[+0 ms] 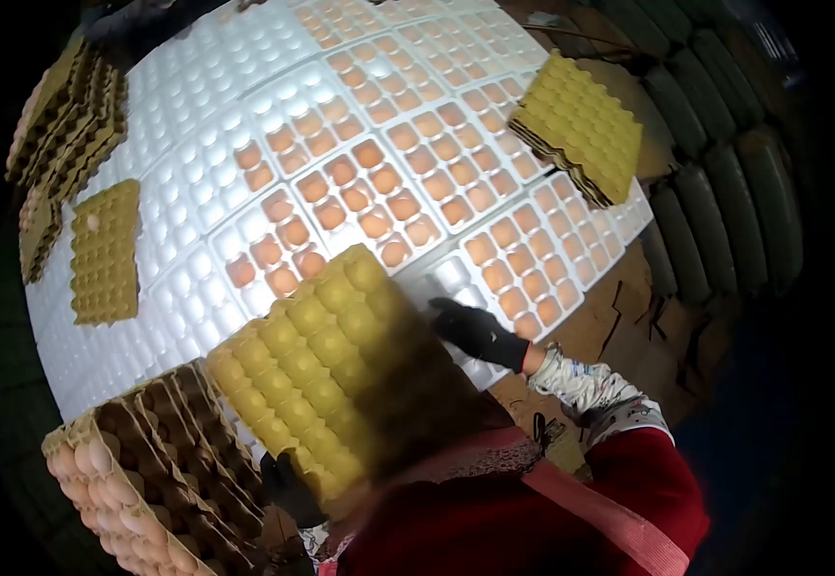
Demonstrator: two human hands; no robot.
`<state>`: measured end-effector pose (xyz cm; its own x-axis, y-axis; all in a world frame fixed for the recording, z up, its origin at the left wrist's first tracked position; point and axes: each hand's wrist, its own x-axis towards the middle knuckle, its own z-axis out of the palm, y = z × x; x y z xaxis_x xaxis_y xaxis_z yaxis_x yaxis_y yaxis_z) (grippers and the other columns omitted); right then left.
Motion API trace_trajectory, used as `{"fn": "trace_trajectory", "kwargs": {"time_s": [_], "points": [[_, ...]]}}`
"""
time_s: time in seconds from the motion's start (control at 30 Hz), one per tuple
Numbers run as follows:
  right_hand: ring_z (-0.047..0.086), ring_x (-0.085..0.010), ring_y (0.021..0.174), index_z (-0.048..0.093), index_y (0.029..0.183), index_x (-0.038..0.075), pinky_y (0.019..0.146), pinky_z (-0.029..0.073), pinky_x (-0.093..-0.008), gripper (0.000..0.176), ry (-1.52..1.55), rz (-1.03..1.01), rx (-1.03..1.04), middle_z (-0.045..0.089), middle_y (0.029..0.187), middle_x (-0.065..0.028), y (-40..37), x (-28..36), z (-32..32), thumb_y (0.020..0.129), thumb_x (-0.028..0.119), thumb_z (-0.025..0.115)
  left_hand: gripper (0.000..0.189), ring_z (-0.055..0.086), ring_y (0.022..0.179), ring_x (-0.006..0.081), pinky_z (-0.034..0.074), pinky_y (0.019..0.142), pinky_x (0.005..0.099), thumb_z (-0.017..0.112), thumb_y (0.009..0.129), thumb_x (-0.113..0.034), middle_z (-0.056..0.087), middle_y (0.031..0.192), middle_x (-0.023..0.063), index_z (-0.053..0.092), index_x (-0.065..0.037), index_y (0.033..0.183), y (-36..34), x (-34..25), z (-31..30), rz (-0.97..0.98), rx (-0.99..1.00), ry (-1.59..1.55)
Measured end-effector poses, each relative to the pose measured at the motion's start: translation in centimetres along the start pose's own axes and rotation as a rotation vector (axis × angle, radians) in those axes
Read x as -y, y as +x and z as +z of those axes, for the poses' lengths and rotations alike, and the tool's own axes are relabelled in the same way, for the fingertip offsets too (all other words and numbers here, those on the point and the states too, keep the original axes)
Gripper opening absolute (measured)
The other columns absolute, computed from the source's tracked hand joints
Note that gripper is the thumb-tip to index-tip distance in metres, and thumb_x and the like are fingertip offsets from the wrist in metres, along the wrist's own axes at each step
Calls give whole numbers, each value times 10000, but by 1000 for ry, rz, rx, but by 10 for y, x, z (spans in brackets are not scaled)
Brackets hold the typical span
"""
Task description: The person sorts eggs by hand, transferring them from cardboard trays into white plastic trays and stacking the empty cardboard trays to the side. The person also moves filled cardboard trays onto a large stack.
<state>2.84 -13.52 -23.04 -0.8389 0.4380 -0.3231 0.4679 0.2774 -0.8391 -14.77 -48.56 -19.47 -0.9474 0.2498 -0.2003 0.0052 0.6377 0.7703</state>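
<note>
My left hand [290, 488], in a black glove, grips the lower left edge of a yellow pulp egg tray [307, 360], which is tilted in front of me. My right hand [480, 333], also black-gloved, is just right of that tray, over white plastic trays, with its fingers stretched forward and nothing visible in them. Brown eggs [365, 187] sit in the square pockets of the white trays [197, 173] beyond. A tall stack of pulp trays full of eggs [115, 494] is at the lower left.
Stacked yellow trays [585, 125] lie at the right edge of the white trays. Another yellow tray [106, 252] with one egg lies at the left, near more piled trays [72, 120]. Dark green bundles [710, 211] stand at the right. Part of a person [139, 24] shows at the top left.
</note>
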Motion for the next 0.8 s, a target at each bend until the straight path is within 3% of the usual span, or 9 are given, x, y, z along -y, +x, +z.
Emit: {"fn": "trace_trajectory", "kwargs": {"time_s": [0.07, 0.13, 0.2, 0.3, 0.33, 0.5, 0.67, 0.73, 0.8], "points": [[570, -249, 1095, 435, 1358, 46, 909, 461, -331, 448, 200, 25, 17, 559, 1251, -155, -47, -13, 12, 933, 151, 529, 171, 566, 867, 180, 465, 789, 326, 521, 912, -95, 609, 925, 86, 594, 42, 982, 12, -5, 2, 98, 12, -76], [610, -283, 1067, 419, 1341, -37, 873, 482, -332, 500, -371, -354, -432, 586, 1216, -199, -65, -14, 15, 910, 171, 563, 200, 574, 901, 186, 465, 812, 315, 503, 925, -90, 619, 984, 95, 593, 47, 1040, 21, -57, 8, 157, 79, -143], [595, -329, 1070, 435, 1337, -5, 880, 471, -392, 493, -53, 148, -619, 602, 1189, -208, -70, 35, -39, 918, 227, 555, 255, 575, 963, 192, 459, 850, 306, 485, 940, -97, 617, 1068, 105, 575, 47, 1131, 32, -119, 36, 243, 217, -381], [622, -207, 895, 501, 1250, -30, 769, 490, -315, 453, -25, -177, -1074, 650, 1065, -120, -66, -10, -130, 891, 237, 576, 392, 556, 1099, 209, 437, 943, 322, 442, 987, -200, 544, 1260, 116, 462, 38, 1298, 20, -177, 83, 450, 465, -624], [594, -319, 1049, 502, 1247, -40, 900, 450, -367, 441, -31, -84, -1106, 628, 1118, -210, -70, -15, -171, 924, 259, 535, 422, 542, 1122, 214, 432, 960, 338, 455, 971, -186, 514, 1290, 117, 424, 30, 1332, 9, -195, 87, 375, 543, -471], [622, -358, 928, 580, 1106, -62, 803, 473, -391, 367, -349, -188, -1317, 652, 1021, -229, -50, -133, -356, 884, 230, 590, 392, 526, 1137, 205, 421, 969, 311, 544, 908, -40, 540, 1229, 98, 465, 13, 1289, -41, -164, 129, 294, 688, -565], [564, -415, 1081, 529, 1231, -54, 910, 449, -436, 619, -690, 372, -1055, 598, 1156, -274, -29, -260, -424, 868, 442, 605, 348, 563, 1085, 217, 446, 941, 329, 584, 900, -55, 576, 1195, 104, 526, 14, 1236, -70, -103, 110, 322, 343, -95], [573, -441, 1006, 547, 1240, -9, 897, 455, -469, 619, -886, 180, -1460, 597, 1117, -296, -26, -256, -400, 840, 458, 615, 342, 575, 1065, 217, 454, 924, 335, 608, 880, -62, 601, 1154, 101, 547, -2, 1211, -69, -63, 89, 177, 141, -5], [574, -386, 1045, 540, 1246, -15, 897, 467, -425, 510, -609, -150, -1376, 596, 1150, -245, -26, -186, -348, 874, 321, 633, 325, 582, 1052, 218, 456, 916, 336, 626, 865, -76, 614, 1111, 105, 563, -9, 1178, -69, -29, 64, 213, 7, 132]]}}
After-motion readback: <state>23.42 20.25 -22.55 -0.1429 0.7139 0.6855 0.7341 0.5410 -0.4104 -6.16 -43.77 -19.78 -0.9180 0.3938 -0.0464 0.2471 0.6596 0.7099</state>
